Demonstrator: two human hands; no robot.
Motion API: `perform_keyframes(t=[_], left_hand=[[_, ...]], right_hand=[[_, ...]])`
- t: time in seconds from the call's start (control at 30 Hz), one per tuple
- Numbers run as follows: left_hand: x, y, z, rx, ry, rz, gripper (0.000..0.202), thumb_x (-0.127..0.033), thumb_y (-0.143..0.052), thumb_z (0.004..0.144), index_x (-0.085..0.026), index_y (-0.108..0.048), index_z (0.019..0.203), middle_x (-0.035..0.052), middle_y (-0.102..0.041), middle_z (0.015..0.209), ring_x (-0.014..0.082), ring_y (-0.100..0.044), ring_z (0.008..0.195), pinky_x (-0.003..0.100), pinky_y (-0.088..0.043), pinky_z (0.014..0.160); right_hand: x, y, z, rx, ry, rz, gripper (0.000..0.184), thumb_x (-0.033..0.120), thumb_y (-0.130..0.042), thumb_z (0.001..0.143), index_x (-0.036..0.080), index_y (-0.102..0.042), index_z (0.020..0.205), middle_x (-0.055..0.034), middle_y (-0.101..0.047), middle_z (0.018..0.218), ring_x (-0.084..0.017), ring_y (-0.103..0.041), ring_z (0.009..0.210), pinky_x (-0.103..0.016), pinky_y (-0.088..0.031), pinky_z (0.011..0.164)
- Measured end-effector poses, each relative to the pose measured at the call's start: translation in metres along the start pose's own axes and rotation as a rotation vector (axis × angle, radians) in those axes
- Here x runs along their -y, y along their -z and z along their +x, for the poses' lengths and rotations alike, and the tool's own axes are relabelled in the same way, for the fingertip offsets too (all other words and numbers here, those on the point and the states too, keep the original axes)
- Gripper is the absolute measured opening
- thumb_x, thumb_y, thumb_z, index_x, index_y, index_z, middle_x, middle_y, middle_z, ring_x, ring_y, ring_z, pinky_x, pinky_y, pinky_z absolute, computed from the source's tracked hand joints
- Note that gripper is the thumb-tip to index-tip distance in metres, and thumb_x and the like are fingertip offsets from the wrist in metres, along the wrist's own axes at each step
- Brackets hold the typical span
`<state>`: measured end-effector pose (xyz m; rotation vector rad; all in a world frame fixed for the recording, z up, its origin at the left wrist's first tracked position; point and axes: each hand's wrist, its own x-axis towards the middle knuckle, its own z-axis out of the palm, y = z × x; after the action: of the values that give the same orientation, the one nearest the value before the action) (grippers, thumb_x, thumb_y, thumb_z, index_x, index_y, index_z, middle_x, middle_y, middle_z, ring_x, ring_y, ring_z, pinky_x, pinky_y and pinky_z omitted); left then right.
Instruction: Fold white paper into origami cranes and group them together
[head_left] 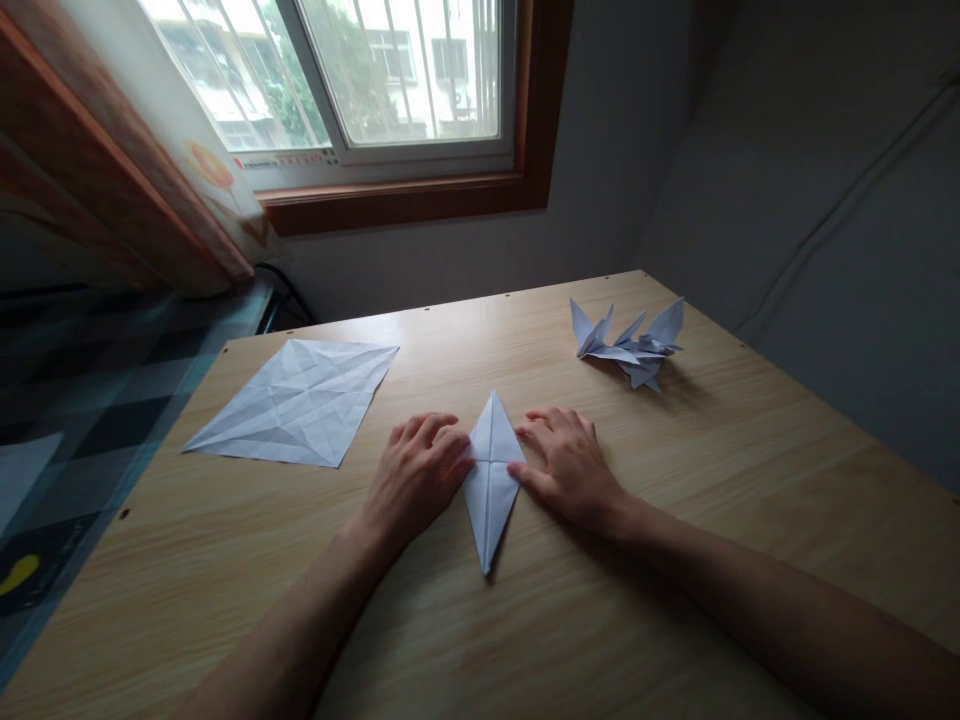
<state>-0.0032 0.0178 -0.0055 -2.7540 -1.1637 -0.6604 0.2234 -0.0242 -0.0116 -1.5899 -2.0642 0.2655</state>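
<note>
A white paper folded into a long diamond [491, 478] lies flat on the wooden table [675, 560]. My left hand [416, 475] rests on the table at the diamond's left corner, fingers bent and fingertips pressing on the paper's edge. My right hand [568, 465] lies at the right corner, fingers spread flat with the thumb touching the paper. Neither hand lifts anything.
A creased, unfolded square sheet [296, 402] lies at the left of the table. Several finished folded paper cranes [630, 345] sit at the far right. A window [360, 80] and curtain [150, 180] are behind; a checked cloth [82, 400] is to the left.
</note>
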Motion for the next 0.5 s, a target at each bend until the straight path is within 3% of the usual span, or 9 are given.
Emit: perform_keyframes(t=[0.17,0.23,0.37,0.5], left_hand=[[0.0012,0.0001,-0.0007,-0.002,0.046,0.0,0.029,-0.034,-0.065,0.085,-0.02,-0.058,0.11,0.011,-0.061,0.118,0.0289,-0.054,0.107,0.046,-0.046,0.087],[0.0015,-0.0001,-0.0005,-0.002,0.04,-0.005,0.025,-0.033,-0.066,0.084,-0.02,-0.06,0.105,0.011,-0.061,0.119,0.0297,-0.053,0.109,0.047,-0.045,0.087],[0.0004,0.0003,0.0009,-0.061,-0.017,-0.049,0.005,-0.026,-0.062,0.087,-0.021,-0.062,0.087,0.0079,-0.064,0.11,0.0266,-0.056,0.106,0.044,-0.045,0.086],[-0.0028,0.0047,0.0023,-0.184,-0.081,-0.14,0.008,-0.019,-0.06,0.088,-0.021,-0.061,0.081,0.0033,-0.067,0.091,0.0195,-0.059,0.089,0.037,-0.047,0.08]], right_hand=[[0.0005,-0.0008,0.0006,0.003,-0.048,0.111,0.015,0.028,-0.072,0.078,0.02,-0.065,0.088,-0.0077,-0.063,0.112,-0.026,-0.052,0.109,-0.044,-0.034,0.097],[0.0004,-0.0001,0.0018,0.013,-0.05,0.14,0.007,0.023,-0.07,0.079,0.021,-0.064,0.08,-0.0063,-0.064,0.109,-0.025,-0.054,0.106,-0.044,-0.034,0.096],[0.0011,0.0035,0.0031,0.022,-0.012,0.251,0.008,0.017,-0.066,0.08,0.02,-0.06,0.076,-0.005,-0.068,0.103,-0.025,-0.057,0.103,-0.046,-0.033,0.097],[0.0017,0.0062,0.0023,0.006,-0.082,0.526,0.006,0.022,-0.062,0.084,0.021,-0.056,0.083,-0.0053,-0.071,0.097,-0.023,-0.063,0.092,-0.042,-0.044,0.087]])
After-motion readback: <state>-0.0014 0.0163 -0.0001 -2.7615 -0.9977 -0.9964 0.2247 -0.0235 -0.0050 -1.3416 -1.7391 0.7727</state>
